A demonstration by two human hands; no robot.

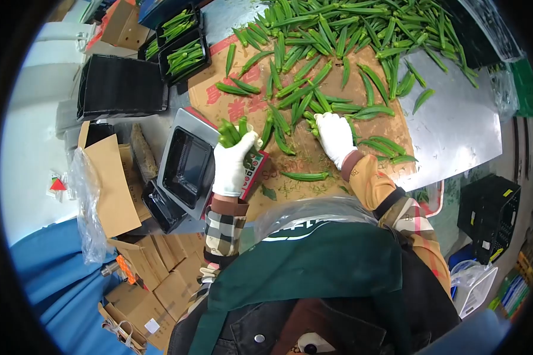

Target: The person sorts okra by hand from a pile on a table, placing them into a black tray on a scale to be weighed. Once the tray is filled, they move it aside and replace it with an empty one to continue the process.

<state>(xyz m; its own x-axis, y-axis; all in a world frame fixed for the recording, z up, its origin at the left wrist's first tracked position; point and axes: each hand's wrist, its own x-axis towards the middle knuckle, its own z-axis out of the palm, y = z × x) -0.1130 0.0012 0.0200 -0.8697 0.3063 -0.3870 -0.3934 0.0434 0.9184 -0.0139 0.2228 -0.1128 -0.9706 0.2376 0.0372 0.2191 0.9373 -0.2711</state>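
Observation:
My left hand [230, 168], in a white glove, is closed around several okra pods [233, 131] whose stem ends point away from me. It is beside a scale with a black plastic tray [188, 158] on its platform; the tray holds nothing. My right hand [334, 139], gloved too, rests among loose okra on the cardboard with its fingers curled down on some pods [311, 122]. The fingertips are partly hidden, but they appear to grip okra. A large heap of okra [337, 35] spreads over the far side of the cardboard sheet [361, 168].
Filled okra trays [185, 58] stand at the far left, beside a stack of black trays [123, 87]. Cardboard boxes [154, 278] lie at lower left. Bare metal tabletop [456, 127] shows at right, with a black crate [488, 216] beyond its edge.

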